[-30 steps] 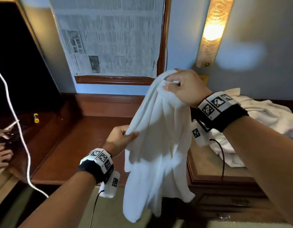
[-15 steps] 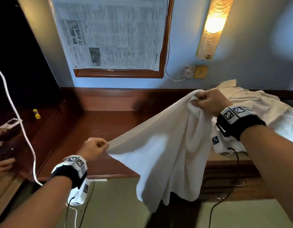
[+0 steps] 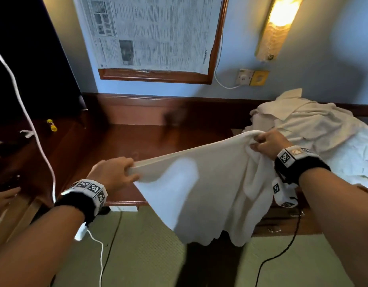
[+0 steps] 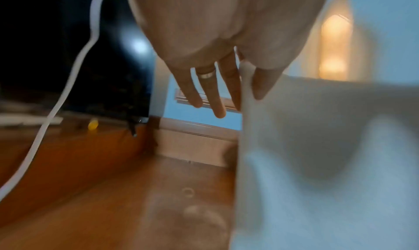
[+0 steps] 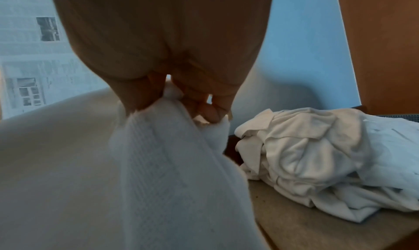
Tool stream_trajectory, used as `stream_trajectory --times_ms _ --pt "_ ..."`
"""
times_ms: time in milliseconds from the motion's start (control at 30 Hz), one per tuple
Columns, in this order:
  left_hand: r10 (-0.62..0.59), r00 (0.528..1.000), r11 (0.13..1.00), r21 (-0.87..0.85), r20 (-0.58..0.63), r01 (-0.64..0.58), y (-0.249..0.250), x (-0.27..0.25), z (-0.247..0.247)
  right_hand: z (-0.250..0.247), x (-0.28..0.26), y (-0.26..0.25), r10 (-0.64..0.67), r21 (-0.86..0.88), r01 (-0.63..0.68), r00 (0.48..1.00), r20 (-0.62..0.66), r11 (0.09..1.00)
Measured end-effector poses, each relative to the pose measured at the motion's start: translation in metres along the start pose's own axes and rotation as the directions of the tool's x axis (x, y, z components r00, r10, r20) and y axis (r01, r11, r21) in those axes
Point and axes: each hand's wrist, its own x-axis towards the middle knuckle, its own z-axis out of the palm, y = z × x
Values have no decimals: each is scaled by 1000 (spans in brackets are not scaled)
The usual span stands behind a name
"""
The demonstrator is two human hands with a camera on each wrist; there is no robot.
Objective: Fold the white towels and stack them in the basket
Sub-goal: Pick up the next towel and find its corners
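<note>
Stretched wider than half a second ago, the white towel now spans the middle of the frame almost flat, its top edge taut from lower left to upper right and its lower part hanging over the wooden desk edge. At its left end the left hand pinches one corner between thumb and forefinger, other fingers straight; at its right end the right hand grips the other corner, bunched. Behind the right hand, a pile of white towels lies at right.

One white towel hangs stretched in the air, top edge taut, lower part drooping. More white towels lie heaped, crumpled, just beside it.
</note>
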Motion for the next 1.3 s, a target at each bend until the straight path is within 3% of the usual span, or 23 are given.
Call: stream_trajectory --times_ms 33,100,200,300,433,500,667,767,833,900,933,1000,1067,1100,1200,1300 --pt "-76 993 990 -123 -89 65 -4 -1 5 7 -2 -1 -14 6 13 1000 7 1000" --pt "-248 937 903 -410 -247 131 -8 -2 12 19 -8 -1 -35 33 34 999 22 999" --pt "-419 845 759 -638 -333 126 -10 1 6 37 -20 -1 -60 65 57 997 40 996" --pt "-520 810 716 -655 -272 240 -15 3 7 59 -30 12 -52 66 54 998 -44 996" --pt "-634 762 616 -680 -129 397 -34 -1 28 86 -61 50 87 33 -85 993 -81 996" --pt "-710 701 538 -688 -60 486 -51 -7 41 96 -81 66 130 -1 -131 980 -148 991" --pt "-862 503 312 -709 70 633 -131 -16 64 99 -82 84 314 125 -293 925 -215 948" --pt "-868 494 234 -828 59 509 -156 -7 65 86 -71 82 365 204 -317 888 -281 926" --pt "-896 442 214 -908 -36 359 -180 5 78 74 -65 71 396 309 -293 848 -353 905" --pt "-919 375 238 -932 -125 272 -195 14 84 68 -60 64 458 430 -269 776 -434 862" --pt "-927 356 208 -951 -118 227 -181 14 78 69 -59 62 487 470 -267 752 -444 841" --pt "-928 371 117 -976 -42 182 -128 2 51 75 -63 59 558 554 -287 718 -416 782" --pt "-904 425 17 -989 46 145 -74 -7 31 84 -69 59 639 620 -353 697 -326 701" --pt "-899 430 -27 -991 83 134 -65 -6 34 88 -71 59 676 627 -402 679 -285 668" --pt "-857 463 -194 -975 224 112 -78 7 44 96 -65 59 735 676 -437 637 -234 593" --pt "-830 478 -274 -957 287 98 -101 30 42 108 -28 88 773 752 -402 595 -218 521"
